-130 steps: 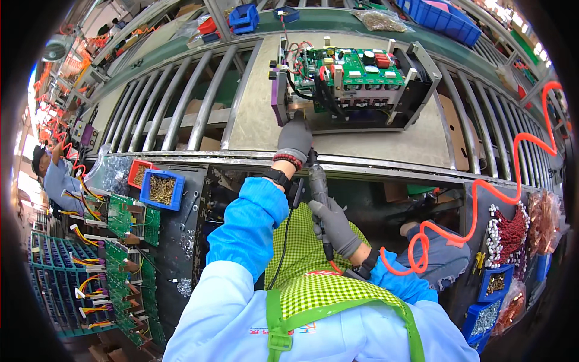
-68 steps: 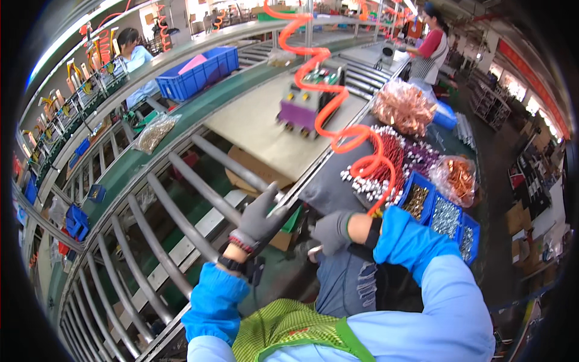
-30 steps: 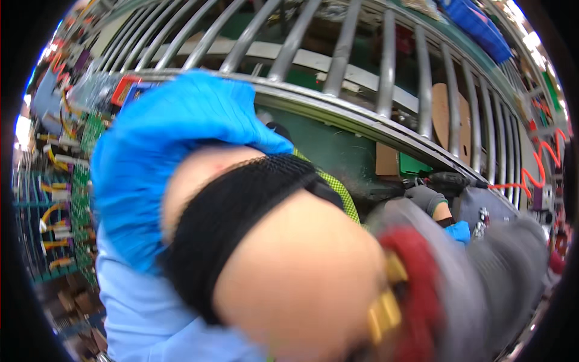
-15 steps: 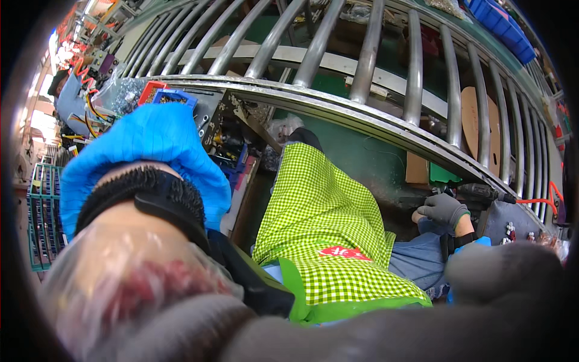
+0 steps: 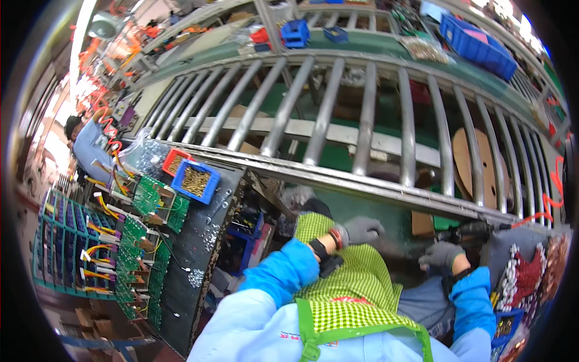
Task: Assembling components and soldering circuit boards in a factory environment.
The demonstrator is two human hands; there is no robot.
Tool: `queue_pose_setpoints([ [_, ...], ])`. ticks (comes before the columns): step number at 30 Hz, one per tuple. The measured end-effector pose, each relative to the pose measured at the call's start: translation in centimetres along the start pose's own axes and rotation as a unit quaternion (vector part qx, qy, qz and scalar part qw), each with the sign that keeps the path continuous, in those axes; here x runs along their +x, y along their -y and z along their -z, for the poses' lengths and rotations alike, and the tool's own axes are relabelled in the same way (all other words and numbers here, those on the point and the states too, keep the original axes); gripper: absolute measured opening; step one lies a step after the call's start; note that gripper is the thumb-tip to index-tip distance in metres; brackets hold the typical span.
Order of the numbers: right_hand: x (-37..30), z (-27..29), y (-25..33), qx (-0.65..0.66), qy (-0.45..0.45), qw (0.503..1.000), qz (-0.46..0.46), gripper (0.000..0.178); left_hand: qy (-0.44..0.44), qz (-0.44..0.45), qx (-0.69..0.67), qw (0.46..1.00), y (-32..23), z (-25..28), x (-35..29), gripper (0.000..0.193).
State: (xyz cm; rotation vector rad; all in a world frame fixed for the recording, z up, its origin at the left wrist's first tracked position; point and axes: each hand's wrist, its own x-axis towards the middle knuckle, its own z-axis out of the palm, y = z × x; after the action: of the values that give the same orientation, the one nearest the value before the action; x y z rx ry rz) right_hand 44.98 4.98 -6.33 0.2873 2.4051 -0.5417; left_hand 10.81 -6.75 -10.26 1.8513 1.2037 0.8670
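Observation:
My left hand [image 5: 363,230], in a grey glove, is over my lap, in front of the yellow-green checked apron [image 5: 356,265]. Its fingers stretch loosely to the right, and nothing shows in them. A black band [image 5: 321,248] is around that wrist. My right hand [image 5: 442,254], also grey-gloved, lies low by my jeans [image 5: 425,301] at the knee. Its fingers are loosely bent, with no object seen in them. Just beyond it, apart from the hand, is a dark power screwdriver [image 5: 473,230].
A metal roller conveyor [image 5: 322,117] runs across ahead. On the left, a dark bench [image 5: 205,241] bears green circuit boards [image 5: 136,265], a blue bin of brass screws [image 5: 196,181] and loose small parts. Red and white parts [image 5: 523,277] lie at right. Another person [image 5: 90,145] is far left.
My left hand and forearm, large and close to the camera before, have come down over my lap. The view has tilted up, showing more conveyor and bench. The right hand stays near my knee.

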Motion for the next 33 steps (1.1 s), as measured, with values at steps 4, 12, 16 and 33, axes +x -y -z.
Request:
queue_pose_setpoints([
  [4,0.2,-0.4,-0.3,0.017,0.03,0.998,-0.05,0.036,0.072,0.152,-0.064,0.984,8.5,-8.5,-3.7,0.032],
  [12,0.8,-1.3,-2.2,-0.089,0.067,0.994,-0.007,0.041,-0.005,0.343,-0.122,0.931,10.2,-10.2,-5.9,0.027],
  [16,1.1,-2.2,-3.0,-0.004,0.087,0.993,-0.08,0.039,0.039,0.33,-0.13,0.934,10.3,-9.9,-5.7,0.033],
  [33,-1.0,4.2,2.4,0.118,0.002,0.979,-0.164,0.029,0.036,0.286,-0.011,0.958,10.4,-10.7,-5.8,0.037],
])
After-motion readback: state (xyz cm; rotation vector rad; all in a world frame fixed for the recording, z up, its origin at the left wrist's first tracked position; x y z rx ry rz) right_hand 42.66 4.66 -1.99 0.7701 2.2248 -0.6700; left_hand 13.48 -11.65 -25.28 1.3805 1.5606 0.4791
